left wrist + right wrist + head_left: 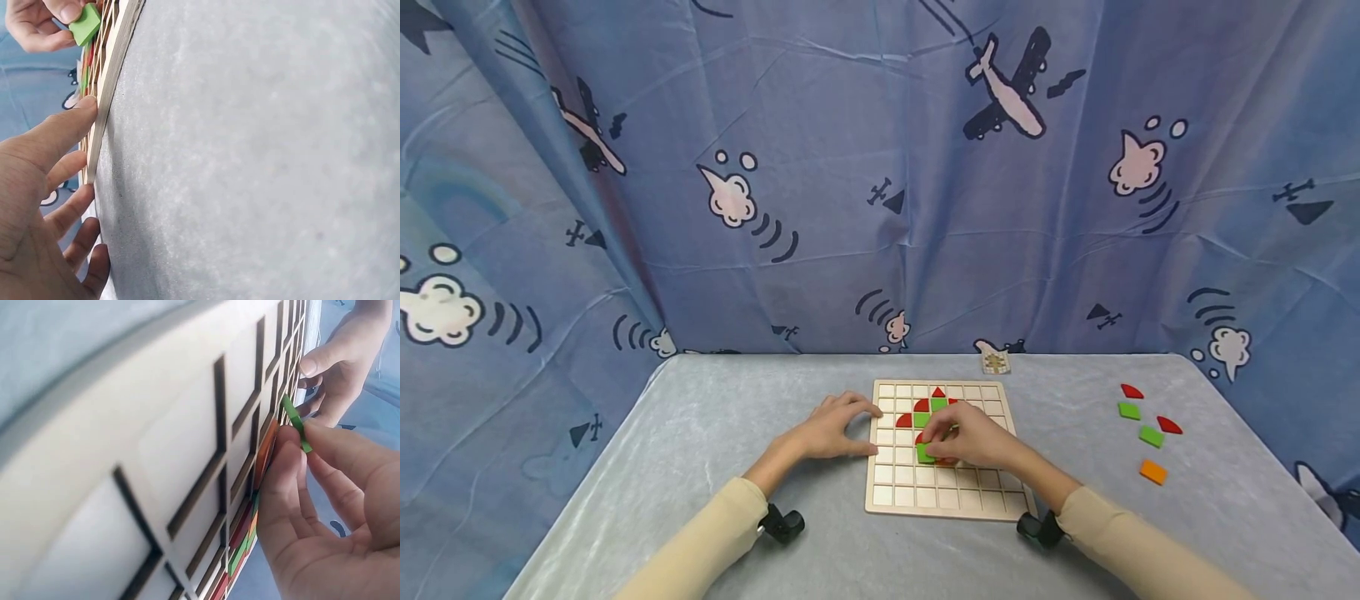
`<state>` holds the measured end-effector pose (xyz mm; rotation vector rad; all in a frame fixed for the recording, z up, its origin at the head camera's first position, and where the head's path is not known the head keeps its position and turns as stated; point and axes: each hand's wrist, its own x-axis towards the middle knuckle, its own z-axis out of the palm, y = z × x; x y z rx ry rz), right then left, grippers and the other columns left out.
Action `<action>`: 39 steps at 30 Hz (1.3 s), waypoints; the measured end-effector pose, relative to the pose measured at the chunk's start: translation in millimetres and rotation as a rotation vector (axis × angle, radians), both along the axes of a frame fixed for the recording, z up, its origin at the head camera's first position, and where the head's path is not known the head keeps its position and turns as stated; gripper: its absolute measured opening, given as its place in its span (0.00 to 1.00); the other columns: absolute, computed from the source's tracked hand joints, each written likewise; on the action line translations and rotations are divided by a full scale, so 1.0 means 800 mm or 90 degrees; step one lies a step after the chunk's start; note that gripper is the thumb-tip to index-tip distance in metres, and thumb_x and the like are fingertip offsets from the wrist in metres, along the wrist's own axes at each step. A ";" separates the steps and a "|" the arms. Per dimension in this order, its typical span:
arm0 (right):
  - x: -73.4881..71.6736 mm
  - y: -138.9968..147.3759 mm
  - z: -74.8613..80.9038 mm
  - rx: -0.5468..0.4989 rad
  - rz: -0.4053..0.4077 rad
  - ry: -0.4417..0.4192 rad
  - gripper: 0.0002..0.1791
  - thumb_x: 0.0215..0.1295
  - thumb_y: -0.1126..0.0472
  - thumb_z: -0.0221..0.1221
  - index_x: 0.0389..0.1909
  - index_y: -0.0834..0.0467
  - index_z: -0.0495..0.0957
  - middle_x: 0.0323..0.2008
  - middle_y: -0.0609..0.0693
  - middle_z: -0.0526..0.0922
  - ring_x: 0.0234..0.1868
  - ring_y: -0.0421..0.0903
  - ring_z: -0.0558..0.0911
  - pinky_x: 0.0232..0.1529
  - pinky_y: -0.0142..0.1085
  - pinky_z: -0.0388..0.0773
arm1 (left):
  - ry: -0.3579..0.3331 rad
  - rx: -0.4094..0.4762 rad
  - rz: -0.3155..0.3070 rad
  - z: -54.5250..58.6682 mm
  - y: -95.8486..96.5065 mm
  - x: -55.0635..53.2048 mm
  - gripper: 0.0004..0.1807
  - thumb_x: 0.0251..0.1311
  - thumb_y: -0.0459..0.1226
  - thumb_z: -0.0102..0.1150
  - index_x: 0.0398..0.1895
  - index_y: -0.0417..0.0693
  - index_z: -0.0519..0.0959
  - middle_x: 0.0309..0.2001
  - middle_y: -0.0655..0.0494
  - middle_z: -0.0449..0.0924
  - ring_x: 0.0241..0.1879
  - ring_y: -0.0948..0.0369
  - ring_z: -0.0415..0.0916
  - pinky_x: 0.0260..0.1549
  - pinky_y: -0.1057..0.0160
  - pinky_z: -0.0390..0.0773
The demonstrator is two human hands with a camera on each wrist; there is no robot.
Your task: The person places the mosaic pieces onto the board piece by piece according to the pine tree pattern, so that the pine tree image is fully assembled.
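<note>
A wooden grid board point(904, 497) lies on the table, with red quarter-round pieces point(921, 406), green squares point(921, 420) and a red triangle point(938, 392) set in its cells. Between thumb and fingers, my right hand point(973, 433) pinches a green square tile point(924, 454) over the middle of the board; in the right wrist view the tile point(296, 424) is tilted. An orange piece point(265, 453) shows in a cell beside those fingers. At the board's left edge rests my left hand point(831, 429), thumb and fingers spread and touching the rim. The right hand hides part of the pattern.
Right of the board lie loose pieces: red quarter-rounds point(1132, 391), green squares point(1152, 437) and an orange one point(1153, 472). A small patterned card point(996, 362) is at the table's back edge. Behind the table hangs a blue curtain point(820, 208).
</note>
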<state>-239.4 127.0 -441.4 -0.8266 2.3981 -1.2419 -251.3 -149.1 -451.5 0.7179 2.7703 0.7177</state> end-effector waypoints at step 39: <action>0.000 0.033 -0.004 -0.018 0.009 -0.017 0.05 0.61 0.65 0.66 0.36 0.63 0.83 0.31 0.58 0.85 0.27 0.51 0.82 0.28 0.41 0.83 | 0.013 0.005 -0.008 -0.006 -0.001 -0.001 0.30 0.56 0.54 0.68 0.63 0.62 0.74 0.68 0.55 0.67 0.65 0.49 0.63 0.65 0.42 0.64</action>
